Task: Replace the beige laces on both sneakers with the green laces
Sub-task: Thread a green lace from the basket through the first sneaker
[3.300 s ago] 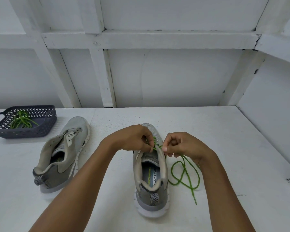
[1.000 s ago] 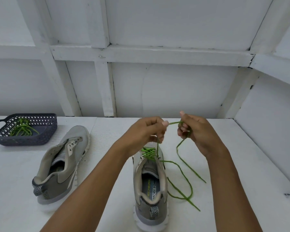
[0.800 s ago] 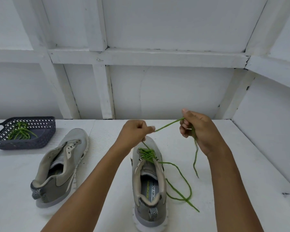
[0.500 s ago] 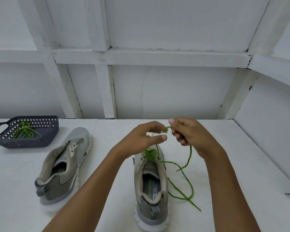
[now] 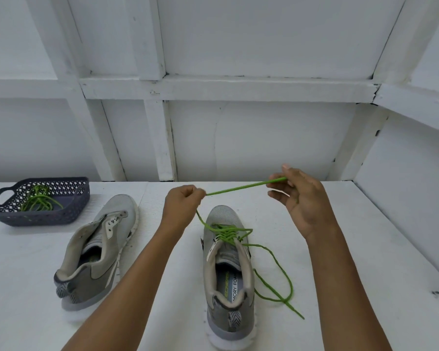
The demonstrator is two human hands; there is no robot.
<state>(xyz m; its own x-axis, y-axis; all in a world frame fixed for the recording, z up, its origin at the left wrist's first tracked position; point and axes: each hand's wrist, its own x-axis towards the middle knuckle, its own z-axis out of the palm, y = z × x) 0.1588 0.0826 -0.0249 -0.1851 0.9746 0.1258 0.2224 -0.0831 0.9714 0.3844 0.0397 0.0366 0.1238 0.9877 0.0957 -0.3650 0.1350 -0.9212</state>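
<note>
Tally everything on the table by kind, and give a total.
Sneakers: 2, the laced sneaker and the unlaced sneaker
Green laces: 2, the held lace and the bundled lace
Baskets: 1, the basket
Total: 5

Bright green lace (image 5: 241, 187) on grey sneaker (image 5: 228, 257) w/ beige collar, white sole, pale blue insole (image 5: 230, 287) w/ lime logo & black-white zigzag heel tab (image 5: 235, 319); 2nd sneaker (image 5: 117, 211) same grey/beige, zigzag heel; dk blue-grey basket (image 5: 48, 215), diamond lattice walls, w/ green laces (image 5: 37, 198); table (image 5: 352, 249) & wall (image 5: 264, 138) plain white.
</note>
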